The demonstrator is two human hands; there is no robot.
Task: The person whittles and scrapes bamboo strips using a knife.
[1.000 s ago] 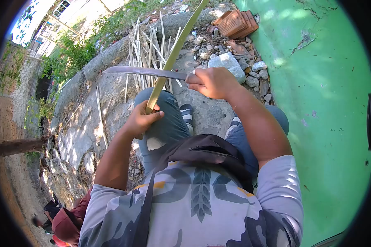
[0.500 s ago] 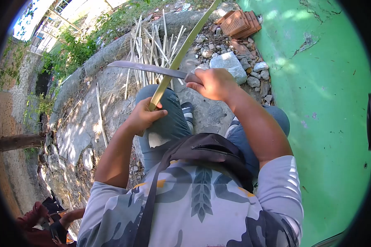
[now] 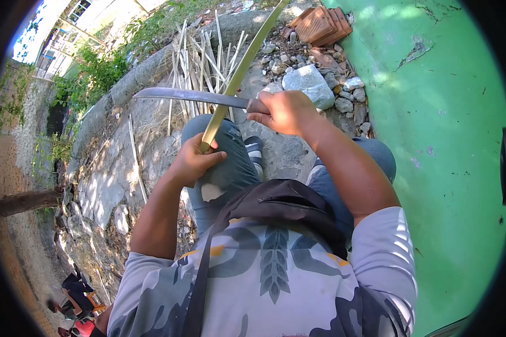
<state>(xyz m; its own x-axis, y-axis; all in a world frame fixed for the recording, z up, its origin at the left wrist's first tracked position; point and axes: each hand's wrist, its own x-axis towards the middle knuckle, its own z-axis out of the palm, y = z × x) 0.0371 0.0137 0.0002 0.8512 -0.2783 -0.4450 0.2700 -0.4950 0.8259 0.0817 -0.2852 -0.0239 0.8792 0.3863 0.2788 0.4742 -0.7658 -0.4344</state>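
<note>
Green-yellow strip [image 3: 243,60]: long and flat-sided, raised in front of the left knee; it slants up and away to the right, its far end meeting the top border of the view, its near end inside the left palm.
Knife blade [image 3: 177,95]: lies crosswise over the strip, forming a lopsided X; whether its edge bites cannot be told.
Blade tip: juts well past the strip on the left, above stony ground.
Left hand [image 3: 194,162]: fingers wrapped round the strip's near end, thumb laid along it, close by the knee.
Right hand [image 3: 287,112]: fingers closed tightly round the knife handle [image 3: 257,106], knuckles near the pale stone block.
Room between hands: a gap spanned by the blade's inner part and the lower strip, with the left knee [image 3: 229,147] below.
Legs: knees spread, a striped sandal [image 3: 254,150] showing between them; black bag [image 3: 281,203] at the waist.
Beyond the blade: a heap of thin pale strips [image 3: 208,62], ends fanned towards the raised curb [image 3: 143,76].
Right border: pale stone block [image 3: 308,85], rubble and stacked tiles [image 3: 320,25] line the edge of the broad green floor [image 3: 444,168].
Far left: another person [image 3: 76,297], partly visible, well apart from the blade.
</note>
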